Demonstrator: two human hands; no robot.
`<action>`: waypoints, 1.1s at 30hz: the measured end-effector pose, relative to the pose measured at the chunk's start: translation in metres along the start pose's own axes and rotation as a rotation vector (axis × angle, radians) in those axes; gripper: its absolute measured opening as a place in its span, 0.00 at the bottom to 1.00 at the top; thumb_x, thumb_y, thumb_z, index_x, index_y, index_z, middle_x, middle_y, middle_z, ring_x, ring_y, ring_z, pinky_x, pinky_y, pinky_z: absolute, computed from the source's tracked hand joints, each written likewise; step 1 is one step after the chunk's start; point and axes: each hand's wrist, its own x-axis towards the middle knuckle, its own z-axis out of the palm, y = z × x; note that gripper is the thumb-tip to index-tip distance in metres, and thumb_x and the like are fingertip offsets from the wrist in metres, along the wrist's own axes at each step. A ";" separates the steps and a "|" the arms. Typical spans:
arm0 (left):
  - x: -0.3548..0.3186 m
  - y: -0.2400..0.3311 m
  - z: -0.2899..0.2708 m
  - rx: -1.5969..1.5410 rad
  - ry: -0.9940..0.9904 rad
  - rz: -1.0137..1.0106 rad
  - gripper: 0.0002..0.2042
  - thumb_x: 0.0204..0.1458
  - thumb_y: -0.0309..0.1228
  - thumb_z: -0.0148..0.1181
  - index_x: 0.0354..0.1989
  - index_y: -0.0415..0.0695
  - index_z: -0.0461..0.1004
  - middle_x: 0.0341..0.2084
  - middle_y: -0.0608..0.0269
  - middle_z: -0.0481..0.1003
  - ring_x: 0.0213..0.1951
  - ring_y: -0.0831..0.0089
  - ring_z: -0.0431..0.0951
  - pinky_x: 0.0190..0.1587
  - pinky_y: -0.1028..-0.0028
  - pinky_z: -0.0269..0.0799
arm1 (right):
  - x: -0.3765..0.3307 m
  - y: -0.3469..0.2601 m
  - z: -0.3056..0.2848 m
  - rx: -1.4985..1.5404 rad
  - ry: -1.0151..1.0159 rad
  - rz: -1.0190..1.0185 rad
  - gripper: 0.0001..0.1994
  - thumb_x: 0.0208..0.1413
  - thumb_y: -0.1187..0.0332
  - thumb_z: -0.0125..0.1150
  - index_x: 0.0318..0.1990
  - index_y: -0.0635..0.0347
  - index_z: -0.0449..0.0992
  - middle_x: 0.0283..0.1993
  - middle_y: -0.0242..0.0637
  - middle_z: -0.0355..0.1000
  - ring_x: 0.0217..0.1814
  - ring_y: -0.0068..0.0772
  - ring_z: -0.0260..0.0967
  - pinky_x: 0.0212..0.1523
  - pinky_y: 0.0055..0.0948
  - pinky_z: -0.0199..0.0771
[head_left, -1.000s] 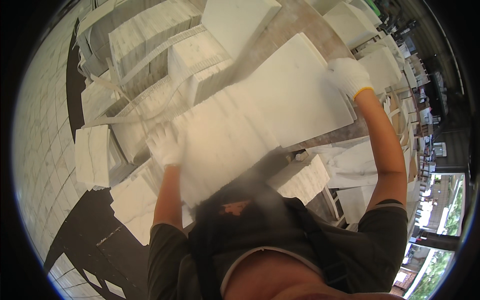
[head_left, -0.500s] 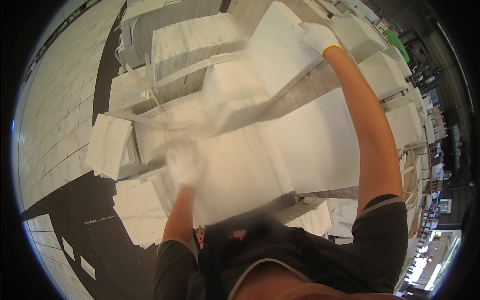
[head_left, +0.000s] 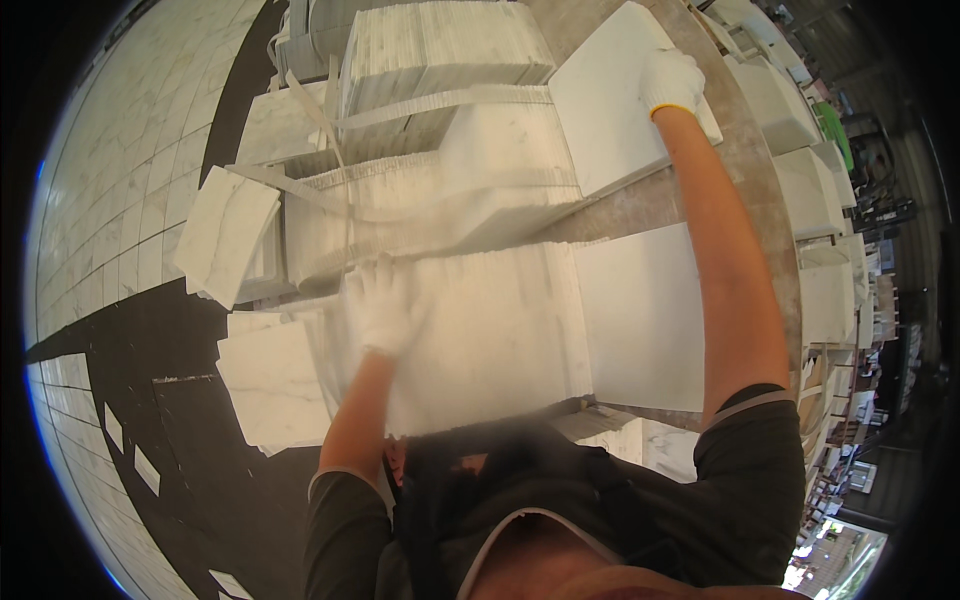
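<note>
Motion blur hides the grip of the gloved left hand lying flat on the near tile stack, while the right hand, having reached farther, rests fingers-down on the far tile.

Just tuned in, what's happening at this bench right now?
A person in white gloves is handling white marble tiles at a round work table. The left hand presses flat on a blurred white tile close to the body. The right hand reaches far out and rests on another white tile lying on the tabletop. Strapped stacks of tiles stand beyond, with loose tiles to the left on the tiled floor.
</note>
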 end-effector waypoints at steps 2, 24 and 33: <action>0.000 0.000 -0.001 0.005 0.017 0.003 0.35 0.49 0.52 0.63 0.63 0.46 0.67 0.61 0.52 0.66 0.63 0.48 0.61 0.67 0.49 0.52 | -0.002 0.000 0.003 -0.016 0.029 -0.025 0.11 0.56 0.70 0.59 0.44 0.56 0.85 0.49 0.43 0.80 0.52 0.47 0.78 0.46 0.42 0.80; -0.001 -0.003 0.006 0.004 -0.018 0.003 0.35 0.52 0.53 0.60 0.65 0.46 0.66 0.64 0.50 0.65 0.64 0.47 0.61 0.68 0.48 0.52 | 0.057 -0.002 0.014 0.738 -0.285 -0.106 0.16 0.52 0.69 0.63 0.47 0.67 0.81 0.45 0.42 0.80 0.44 0.39 0.78 0.44 0.38 0.80; -0.005 -0.007 0.015 -0.056 0.078 -0.031 0.32 0.51 0.52 0.60 0.62 0.47 0.67 0.61 0.51 0.65 0.62 0.47 0.62 0.64 0.46 0.54 | 0.031 0.033 -0.018 1.144 -0.691 -0.111 0.23 0.48 0.70 0.68 0.51 0.74 0.78 0.44 0.41 0.79 0.41 0.31 0.78 0.43 0.32 0.80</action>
